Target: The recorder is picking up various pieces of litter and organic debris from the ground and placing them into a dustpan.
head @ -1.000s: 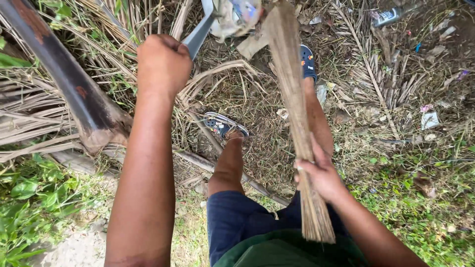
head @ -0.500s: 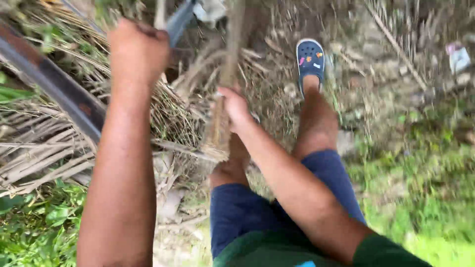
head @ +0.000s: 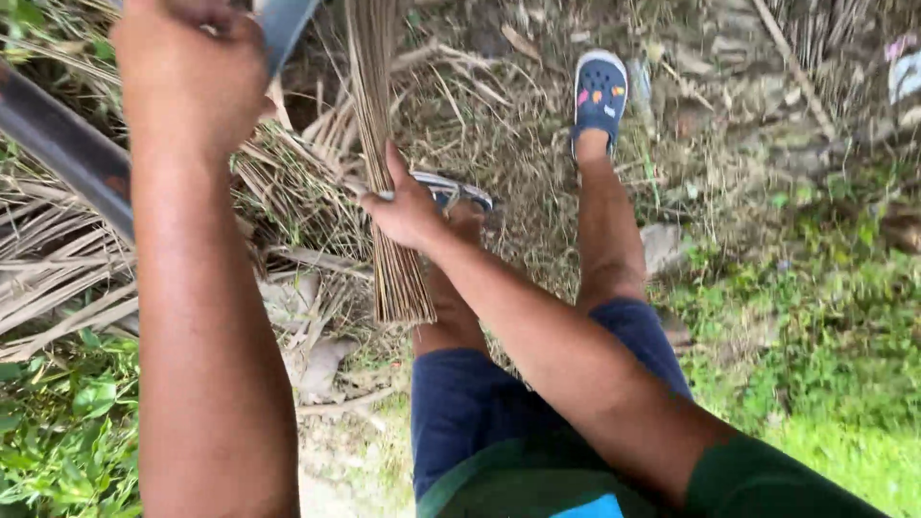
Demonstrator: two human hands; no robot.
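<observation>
My right hand (head: 408,209) is closed around a bundle of thin dry palm sticks (head: 384,144), held upright with its cut ends down near my left knee. My left hand (head: 187,72) is raised at the top left, gripping the handle of a grey-bladed knife (head: 280,27) whose blade runs off the top edge. The blade sits just left of the bundle's upper part. My legs in blue shorts and blue clogs (head: 599,91) stand below.
A thick dark palm stalk (head: 67,153) slants across the left over heaped dry fronds (head: 58,269). Dry litter covers the ground ahead. Green weeds (head: 58,422) grow at the lower left and grass (head: 825,364) at the right.
My right hand has carried the stick bundle from the right side across to the left, toward the knife. My left hand has risen higher, and the view has swung.
</observation>
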